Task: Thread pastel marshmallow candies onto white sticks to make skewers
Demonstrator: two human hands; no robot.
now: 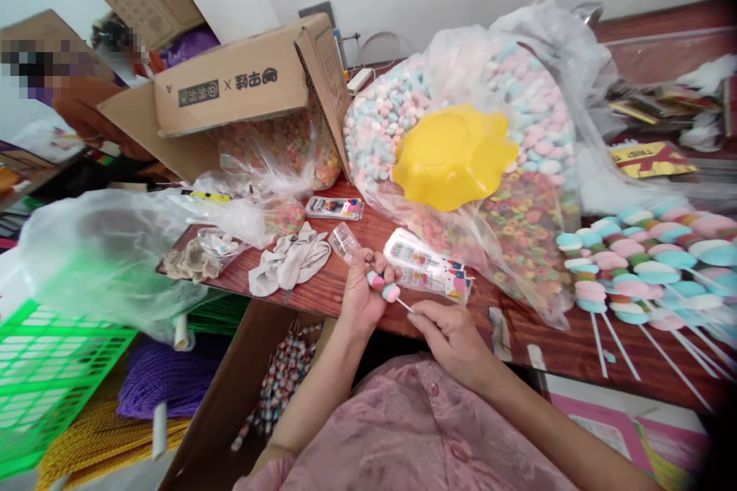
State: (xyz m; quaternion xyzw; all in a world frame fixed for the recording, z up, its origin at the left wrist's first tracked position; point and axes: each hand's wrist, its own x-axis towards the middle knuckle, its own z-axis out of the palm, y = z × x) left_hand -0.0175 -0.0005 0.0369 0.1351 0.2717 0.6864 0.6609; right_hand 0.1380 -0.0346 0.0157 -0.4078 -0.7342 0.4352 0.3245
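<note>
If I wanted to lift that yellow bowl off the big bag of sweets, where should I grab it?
Probably by the wavy rim, from the near side. The yellow bowl lies upside down on the plastic bag of sweets, so its smooth base faces up and offers no hold, while the scalloped edge sticks out over the soft bag, leaving room for fingers underneath.

Candy skewer — a thin white stick carrying pastel marshmallow pieces, pink and pale blue, at its far-left end. It lies tilted, stick end pointing near-right. Clear plastic sleeve — narrow, transparent, angled up to the far left, just beyond the candy end, above the table's near edge.
</note>
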